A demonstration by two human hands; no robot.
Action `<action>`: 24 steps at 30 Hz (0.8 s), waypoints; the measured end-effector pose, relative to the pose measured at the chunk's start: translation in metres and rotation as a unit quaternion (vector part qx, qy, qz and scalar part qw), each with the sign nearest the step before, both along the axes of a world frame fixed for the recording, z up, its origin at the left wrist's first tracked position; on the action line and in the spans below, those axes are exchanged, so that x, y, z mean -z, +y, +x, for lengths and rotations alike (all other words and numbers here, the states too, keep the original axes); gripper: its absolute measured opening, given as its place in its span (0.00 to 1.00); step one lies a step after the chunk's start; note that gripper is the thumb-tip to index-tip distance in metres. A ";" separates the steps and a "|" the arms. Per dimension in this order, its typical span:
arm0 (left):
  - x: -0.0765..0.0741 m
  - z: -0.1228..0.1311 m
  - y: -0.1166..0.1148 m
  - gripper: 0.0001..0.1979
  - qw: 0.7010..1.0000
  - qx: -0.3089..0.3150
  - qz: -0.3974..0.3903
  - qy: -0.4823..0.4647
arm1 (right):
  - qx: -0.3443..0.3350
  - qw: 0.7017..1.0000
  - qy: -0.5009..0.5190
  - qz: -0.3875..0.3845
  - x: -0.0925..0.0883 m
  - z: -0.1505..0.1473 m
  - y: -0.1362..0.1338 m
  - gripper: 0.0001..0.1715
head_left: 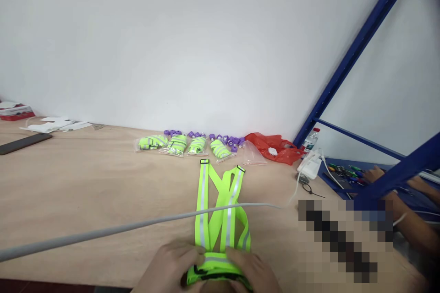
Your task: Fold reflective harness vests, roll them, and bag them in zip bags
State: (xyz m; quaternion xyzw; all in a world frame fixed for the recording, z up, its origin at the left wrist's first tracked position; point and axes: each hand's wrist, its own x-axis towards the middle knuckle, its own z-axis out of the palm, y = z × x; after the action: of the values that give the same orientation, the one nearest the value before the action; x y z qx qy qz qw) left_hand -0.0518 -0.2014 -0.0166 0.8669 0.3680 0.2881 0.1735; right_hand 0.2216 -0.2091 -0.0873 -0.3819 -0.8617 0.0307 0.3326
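A fluorescent yellow-green reflective vest (202, 201) made of straps with silver stripes lies on the table. Its shoulder straps stretch away from me, with black buckles at the far ends. At the near end, the waist part is bunched between my hands. My left hand (172, 265) is closed on its left side, and my right hand (256, 270) is closed on the right side. Fingers press on the fabric from above; the thumbs' grip is partly hidden at the bottom edge. A pale cable (137, 226) crosses in front of the straps.
Several clear bags with folded vests (177, 144) stand by the wall, before purple pieces (233, 141). To their right are an empty clear bag (253, 153), a red plastic bag (275, 146) and a bottle (311, 141). A blue frame (357, 55) rises at right, near another person's arm (405, 215).
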 end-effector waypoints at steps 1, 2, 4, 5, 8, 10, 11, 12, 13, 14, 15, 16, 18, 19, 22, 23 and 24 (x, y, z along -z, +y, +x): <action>-0.008 0.002 0.002 0.04 0.999 -0.014 -0.035 0.004 | 0.010 0.999 0.020 -0.031 -0.003 0.000 0.002 0.21; -0.016 0.004 0.004 0.04 0.998 -0.023 -0.063 0.009 | 0.025 0.997 0.039 -0.063 -0.006 -0.001 0.003 0.19; -0.028 0.005 0.011 0.06 0.996 -0.024 -0.089 0.017 | 0.050 0.990 0.063 -0.120 -0.016 -0.004 0.006 0.16; -0.031 0.005 0.015 0.06 0.996 -0.021 -0.090 0.018 | 0.052 0.986 0.069 -0.140 -0.021 -0.006 0.008 0.14; -0.031 0.005 0.027 0.08 0.995 -0.016 -0.098 0.012 | 0.046 0.980 0.063 -0.184 -0.041 -0.011 0.017 0.13; -0.025 0.007 0.034 0.10 0.993 -0.019 -0.119 0.004 | 0.050 0.981 0.041 -0.183 -0.053 -0.014 0.026 0.13; -0.021 0.008 0.038 0.11 0.991 -0.026 -0.128 0.002 | 0.058 0.983 0.025 -0.175 -0.057 -0.016 0.030 0.13; -0.017 0.010 0.041 0.12 0.991 -0.035 -0.131 0.004 | 0.070 0.984 0.005 -0.164 -0.060 -0.018 0.034 0.13; -0.012 0.011 0.044 0.13 0.991 -0.046 -0.128 0.011 | 0.088 0.985 -0.014 -0.150 -0.061 -0.019 0.037 0.14; -0.009 0.013 0.047 0.14 0.991 -0.059 -0.122 0.021 | 0.107 0.984 -0.035 -0.138 -0.061 -0.021 0.040 0.14; -0.005 0.014 0.049 0.14 0.990 -0.072 -0.114 0.033 | 0.125 0.983 -0.053 -0.126 -0.059 -0.022 0.042 0.14; -0.002 0.016 0.051 0.14 0.990 -0.083 -0.107 0.044 | 0.141 0.981 -0.068 -0.116 -0.056 -0.023 0.043 0.14; 0.002 0.018 0.053 0.12 0.989 -0.098 -0.095 0.063 | 0.163 0.978 -0.079 -0.101 -0.048 -0.026 0.045 0.16; 0.003 0.020 0.054 0.11 0.988 -0.104 -0.088 0.069 | 0.171 0.978 -0.075 -0.096 -0.043 -0.027 0.045 0.18; 0.002 0.024 0.054 0.13 0.988 -0.107 -0.064 0.089 | 0.191 0.977 -0.041 -0.086 -0.029 -0.029 0.044 0.24; 0.001 0.026 0.054 0.15 0.988 -0.103 -0.059 0.099 | 0.199 0.976 -0.028 -0.087 -0.026 -0.030 0.044 0.26; 0.000 0.028 0.054 0.18 0.988 -0.095 -0.054 0.111 | 0.207 0.974 -0.017 -0.094 -0.024 -0.029 0.044 0.27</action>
State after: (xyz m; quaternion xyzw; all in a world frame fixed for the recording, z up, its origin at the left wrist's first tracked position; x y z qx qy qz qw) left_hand -0.0240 -0.1473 -0.0166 0.8440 0.4808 0.1844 0.1503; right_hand 0.1923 -0.1655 -0.0632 -0.5820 -0.7627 0.0350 0.2799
